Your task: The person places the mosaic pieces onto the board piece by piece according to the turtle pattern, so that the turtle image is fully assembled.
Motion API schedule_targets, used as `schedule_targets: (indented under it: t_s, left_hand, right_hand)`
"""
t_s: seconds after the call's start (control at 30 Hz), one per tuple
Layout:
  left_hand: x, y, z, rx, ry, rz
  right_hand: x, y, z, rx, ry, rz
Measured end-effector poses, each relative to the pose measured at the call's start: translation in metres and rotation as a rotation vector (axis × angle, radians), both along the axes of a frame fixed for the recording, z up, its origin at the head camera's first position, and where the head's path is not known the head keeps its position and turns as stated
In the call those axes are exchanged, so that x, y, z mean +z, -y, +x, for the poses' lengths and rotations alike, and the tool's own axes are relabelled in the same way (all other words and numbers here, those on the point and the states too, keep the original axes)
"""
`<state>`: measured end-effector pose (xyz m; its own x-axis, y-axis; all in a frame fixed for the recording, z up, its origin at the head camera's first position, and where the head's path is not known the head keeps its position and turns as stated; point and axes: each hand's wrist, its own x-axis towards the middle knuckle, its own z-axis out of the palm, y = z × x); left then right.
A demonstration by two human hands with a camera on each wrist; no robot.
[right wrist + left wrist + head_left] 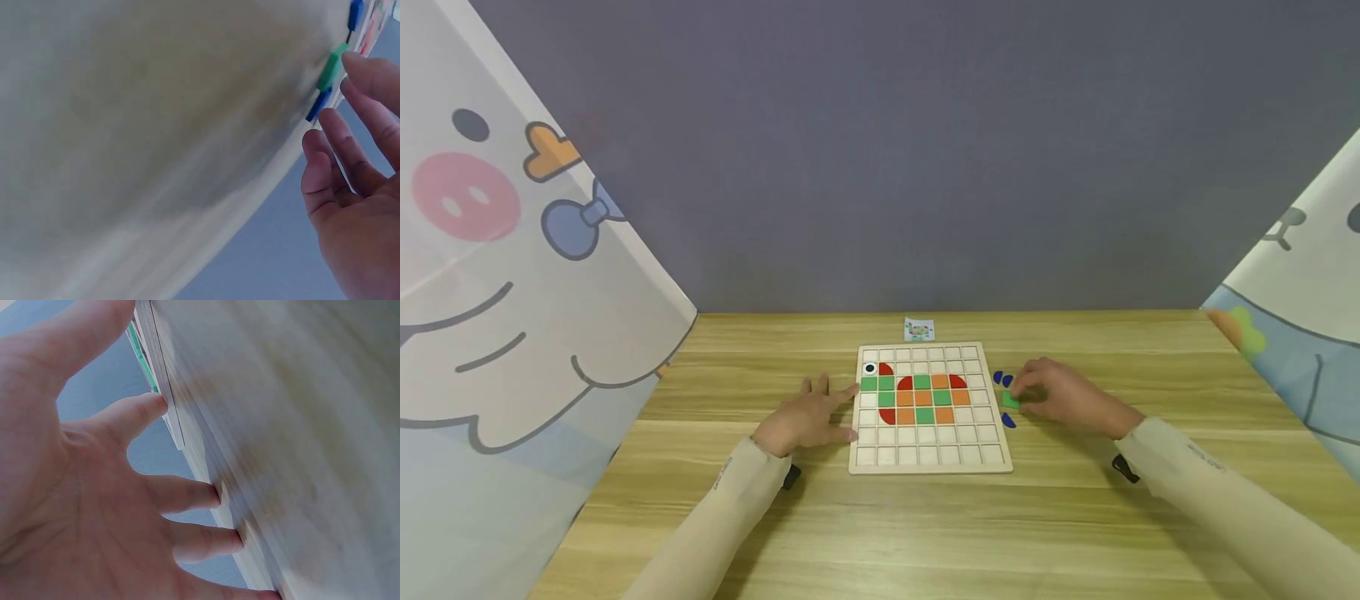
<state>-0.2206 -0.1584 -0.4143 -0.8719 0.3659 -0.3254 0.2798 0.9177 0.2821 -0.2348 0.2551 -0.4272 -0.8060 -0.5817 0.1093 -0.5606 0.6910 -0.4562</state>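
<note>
My left hand [807, 417] rests beside the wooden grid board [880, 457], fingers spread, with the thumb and index finger touching its left edge. In the left wrist view the left hand [94, 481] has its other fingertips on the table. On the board lie green and orange square tiles, red rounded pieces [887, 416] and a white eye piece [869, 368]. Right of the board, my right hand [1055, 398] pinches a green tile [1009, 400] low at the table. Blue rounded pieces [1008, 421] lie around it. The right wrist view shows the green tile [330, 70] at the fingertips.
A small picture card [919, 330] lies behind the board. The wooden table [895, 533] meets a grey panel [925, 167] at the back. Cartoon-printed cloths hang at the left and right.
</note>
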Motion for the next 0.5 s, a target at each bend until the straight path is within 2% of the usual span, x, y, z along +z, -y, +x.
schedule_targets:
  t_s: [0.13,0.27,0.5]
  left_hand:
    - [0.0,0.0004,-0.0002,-0.001,0.0,0.003]
    - [0.001,0.0002,-0.0001,-0.004,0.0,0.003]
    - [0.0021,-0.0004,0.0002,-0.005,0.01,0.009]
  right_hand:
    - [-0.005,-0.0022,0.0041,0.01,0.025,-0.031]
    - [-0.0087,-0.0011,0.0036,-0.006,0.007,-0.042]
    - [-0.0063,0.0044,0.0028,-0.023,0.021,-0.05]
